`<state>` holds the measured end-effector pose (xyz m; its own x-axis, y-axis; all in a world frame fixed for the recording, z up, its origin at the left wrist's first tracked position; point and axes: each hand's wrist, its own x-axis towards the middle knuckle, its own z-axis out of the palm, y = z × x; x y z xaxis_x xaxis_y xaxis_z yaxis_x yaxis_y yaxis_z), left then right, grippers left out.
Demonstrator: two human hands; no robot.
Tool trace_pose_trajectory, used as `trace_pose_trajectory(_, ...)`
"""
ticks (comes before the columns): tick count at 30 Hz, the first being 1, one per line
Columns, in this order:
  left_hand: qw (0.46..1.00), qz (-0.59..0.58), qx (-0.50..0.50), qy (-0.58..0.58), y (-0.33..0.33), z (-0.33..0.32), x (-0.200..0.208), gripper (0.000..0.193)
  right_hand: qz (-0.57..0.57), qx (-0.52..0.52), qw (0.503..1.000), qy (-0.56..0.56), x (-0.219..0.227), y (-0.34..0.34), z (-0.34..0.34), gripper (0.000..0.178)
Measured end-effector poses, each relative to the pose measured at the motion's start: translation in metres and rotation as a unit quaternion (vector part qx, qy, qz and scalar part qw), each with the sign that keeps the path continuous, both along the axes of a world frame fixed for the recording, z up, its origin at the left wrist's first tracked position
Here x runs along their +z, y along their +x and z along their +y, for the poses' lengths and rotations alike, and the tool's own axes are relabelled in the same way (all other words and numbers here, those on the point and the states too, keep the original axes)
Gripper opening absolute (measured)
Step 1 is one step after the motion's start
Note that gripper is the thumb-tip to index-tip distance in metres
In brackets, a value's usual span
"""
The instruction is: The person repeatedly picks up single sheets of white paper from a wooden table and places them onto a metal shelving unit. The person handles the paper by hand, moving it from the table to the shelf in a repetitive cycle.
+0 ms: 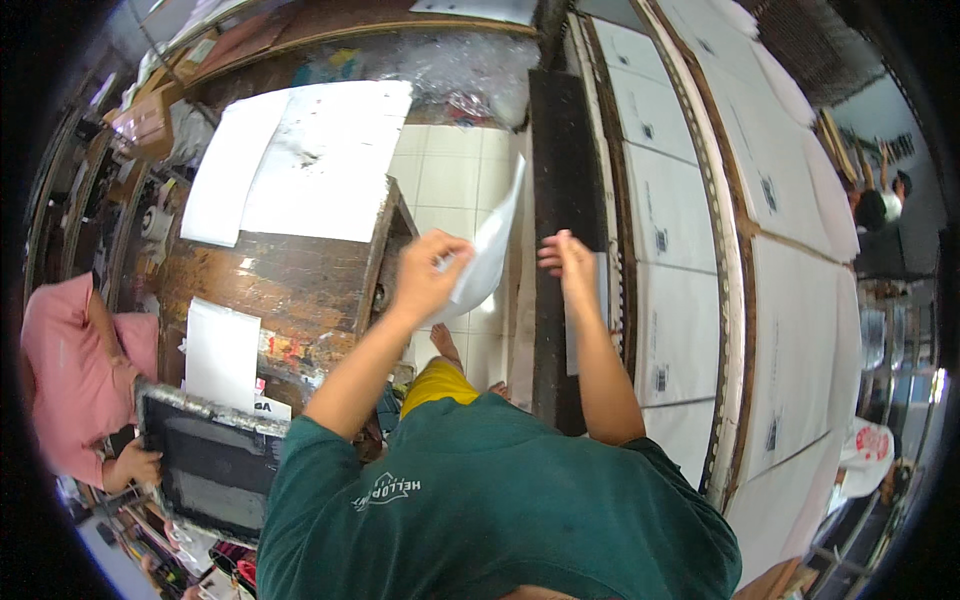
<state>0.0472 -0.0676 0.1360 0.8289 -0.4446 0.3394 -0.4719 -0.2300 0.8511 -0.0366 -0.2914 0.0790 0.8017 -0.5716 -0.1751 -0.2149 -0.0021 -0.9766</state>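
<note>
My left hand (432,272) pinches the edge of a thin white sheet (488,255) between thumb and fingers. The sheet hangs tilted and slightly curled over the gap between the wooden table and the dark ledge (565,150). Above that ledge is my right hand (570,262), with its fingers loosely bent and apart and nothing seen in them. A pale flat strip (602,290) lies on the ledge beside my right forearm. Several white printed sheets (675,220) lie in a row to the right, each bearing a small dark mark.
On the left, the worn wooden table (290,285) carries large white sheets (320,160) and a smaller white stack (222,350). A person in pink (80,370) holds a dark framed screen (215,465) there. Clear plastic (450,75) lies at the far end. Two other people are at far right.
</note>
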Motion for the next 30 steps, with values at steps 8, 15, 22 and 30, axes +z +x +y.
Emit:
trace_pose_trajectory(8, 0.998, 0.027, 0.065, -0.002, 0.010, -0.012, -0.065, 0.013, 0.087, 0.165, 0.977, 0.106, 0.003, 0.089, 0.060, 0.020)
trace_pose_trajectory(15, 0.998, 0.048, 0.007, 0.037, 0.050, 0.014, -0.073, 0.025, 0.164, 0.206, 0.964, 0.024, -0.008, 0.141, 0.028, 0.020)
trace_pose_trajectory(22, 0.978, 0.101, 0.135, 0.124, 0.058, 0.078, -0.111, 0.028, 0.133, 0.076, 0.984, 0.089, -0.058, 0.151, -0.007, 0.024)
trace_pose_trajectory(30, 0.936, -0.059, 0.231, 0.260, 0.061, 0.144, -0.154, 0.030, 0.091, -0.061, 0.989, 0.103, -0.123, 0.133, -0.036, 0.020)
